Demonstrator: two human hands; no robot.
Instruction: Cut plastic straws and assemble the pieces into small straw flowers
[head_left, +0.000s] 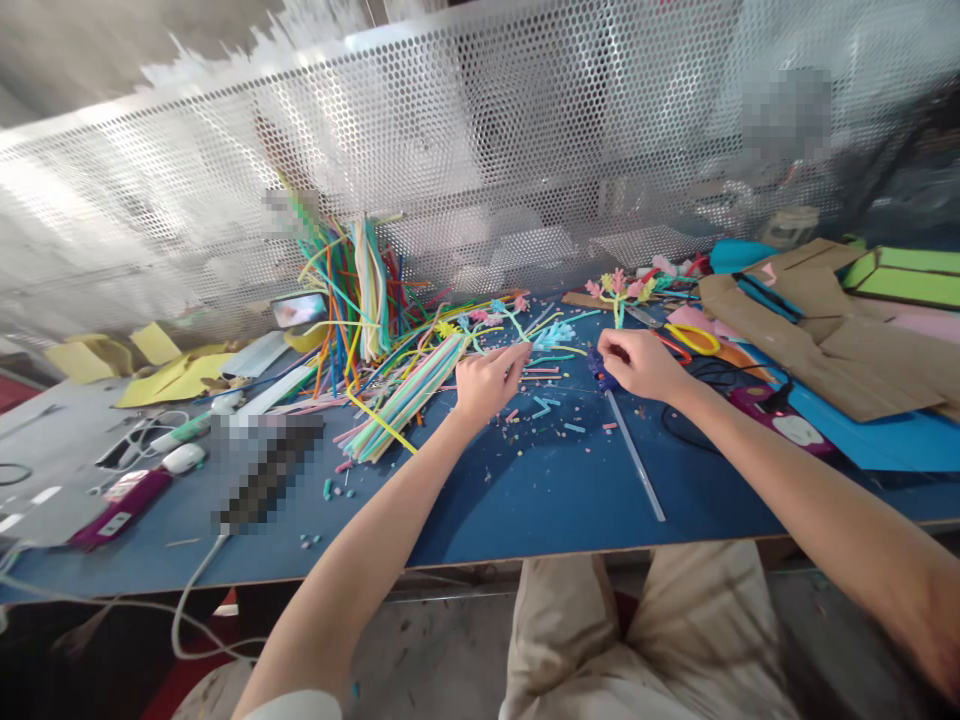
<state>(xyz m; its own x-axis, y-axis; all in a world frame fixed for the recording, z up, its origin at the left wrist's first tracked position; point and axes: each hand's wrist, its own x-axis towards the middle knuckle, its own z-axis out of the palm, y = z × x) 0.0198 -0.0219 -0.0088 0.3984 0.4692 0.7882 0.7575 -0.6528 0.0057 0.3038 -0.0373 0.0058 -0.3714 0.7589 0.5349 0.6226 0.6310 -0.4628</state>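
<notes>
2 hands: left hand [486,382] on straws [409,395], right hand [637,362] on glue gun [602,370].

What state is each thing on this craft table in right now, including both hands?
left hand: closed, pinching a small straw piece.
right hand: closed on a blue glue gun, its clear glue stick trailing toward the table edge.
straw bundle: lying flat, loose.
upright straws: leaning against the mesh panel.
straw flower: standing upright.
cut bits: scattered on the blue table.
cardboard: lying flat in overlapping sheets.
</notes>
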